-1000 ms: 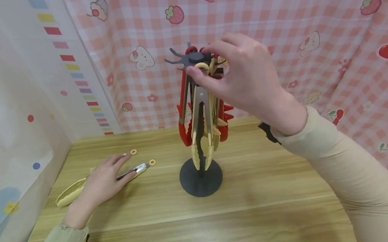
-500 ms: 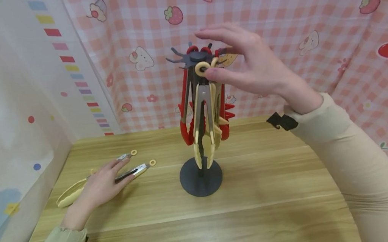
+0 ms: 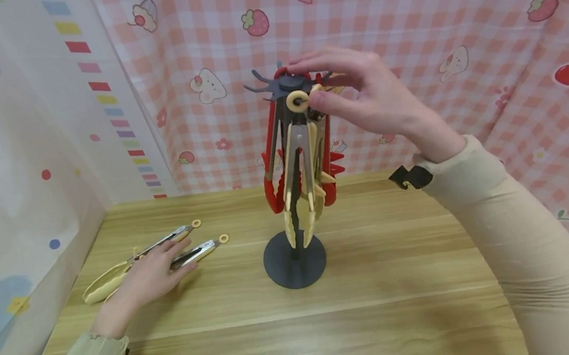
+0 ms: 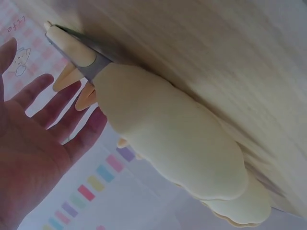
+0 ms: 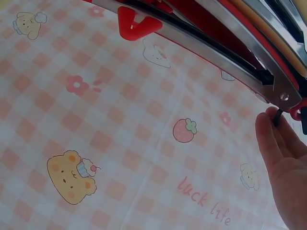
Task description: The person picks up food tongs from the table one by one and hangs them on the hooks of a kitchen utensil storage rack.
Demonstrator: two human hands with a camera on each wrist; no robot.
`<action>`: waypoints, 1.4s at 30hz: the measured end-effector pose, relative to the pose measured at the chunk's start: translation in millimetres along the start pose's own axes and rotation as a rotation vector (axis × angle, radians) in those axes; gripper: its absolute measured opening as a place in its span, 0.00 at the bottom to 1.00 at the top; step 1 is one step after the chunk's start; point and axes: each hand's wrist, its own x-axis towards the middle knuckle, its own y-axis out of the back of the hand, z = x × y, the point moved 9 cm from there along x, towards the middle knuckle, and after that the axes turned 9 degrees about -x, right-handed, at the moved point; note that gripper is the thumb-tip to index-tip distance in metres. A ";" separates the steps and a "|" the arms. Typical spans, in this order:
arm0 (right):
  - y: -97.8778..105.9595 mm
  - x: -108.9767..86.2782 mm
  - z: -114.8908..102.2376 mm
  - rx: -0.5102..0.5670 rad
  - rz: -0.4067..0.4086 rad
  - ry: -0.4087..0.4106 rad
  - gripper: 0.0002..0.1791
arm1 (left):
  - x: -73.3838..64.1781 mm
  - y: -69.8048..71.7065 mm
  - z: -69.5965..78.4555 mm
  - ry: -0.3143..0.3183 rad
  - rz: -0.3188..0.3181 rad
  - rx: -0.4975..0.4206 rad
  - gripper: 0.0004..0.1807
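Note:
A dark rack (image 3: 291, 82) with curved hooks bears several hanging kitchen tongs, yellow-tipped tongs (image 3: 308, 228) in front and red-tipped tongs (image 3: 272, 195) behind. My right hand (image 3: 378, 92) arches at its top, thumb by the yellow rings, fingers reaching behind the hooks. In the right wrist view the fingertips are right at a dark hook tip (image 5: 277, 117) beside the red tongs' hinge. Over two yellow tongs (image 3: 197, 253) lying on the table, my left hand (image 3: 151, 271) is spread. The left wrist view shows its fingers extended alongside the pale scalloped tong heads (image 4: 177, 139).
The rack's round black base (image 3: 295, 266) stands on the wooden table (image 3: 385, 303). A pink checked curtain (image 3: 402, 12) hangs close behind the rack, and a white patterned sheet (image 3: 22, 164) borders the left side.
My right hand first drew back from the rack top, then came down to it again with the thumb farther right. The left hand lifted and shifted slightly, showing more of the far tongs.

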 end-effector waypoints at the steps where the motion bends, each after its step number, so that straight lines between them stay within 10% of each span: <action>1: 0.2 -0.2 0.3 -0.003 0.006 -0.006 0.22 | -0.1 -0.9 -0.2 -0.005 -0.001 -0.003 0.34; 42: -4.5 -7.8 -5.0 -0.009 0.225 0.037 0.17 | 6.9 -17.4 -13.3 0.012 0.002 0.016 0.32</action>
